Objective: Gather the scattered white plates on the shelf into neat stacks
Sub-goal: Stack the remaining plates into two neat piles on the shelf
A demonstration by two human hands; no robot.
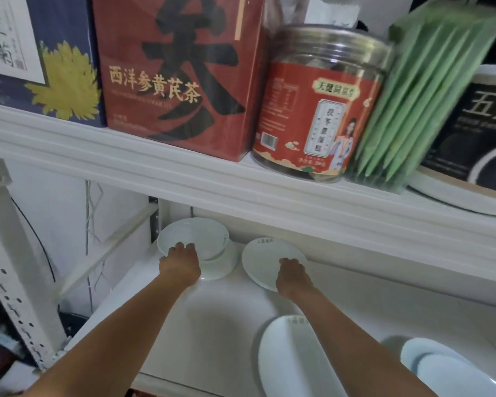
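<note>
- You're reaching both arms deep into the lower shelf (218,325); left hand (180,265) and right hand (292,277) are working in parallel at the back.
- Left hand is gripping the near rim of a tilted dish (192,237), fingers curled over the edge. Dish is lifting off, or resting on, a flat plate (226,263) just under it; can't tell if they're touching.
- Right hand is pinching the near edge of a back plate (265,260), fingers on top. Looks like two plates nested there, judging by the doubled rim.
- Progress: early to middle, by my read. Two small piles are forming at your fingertips, but nothing is merged into one neat stack yet.
- Still left: a near plate (284,359) is lying under your right forearm, and a pair of overlapping plates (441,368) is sitting right of that arm, offset and not squared.
- Materials: all pieces are glossy white glazed ceramic, round, shallow rims; slick, so expect sliding when stacking. The tilted dish is looking deeper, more bowl-like. Two plates are carrying a small green mark at the far rim.
- Shelf surface is smooth white, no lip showing by your hands.
</note>
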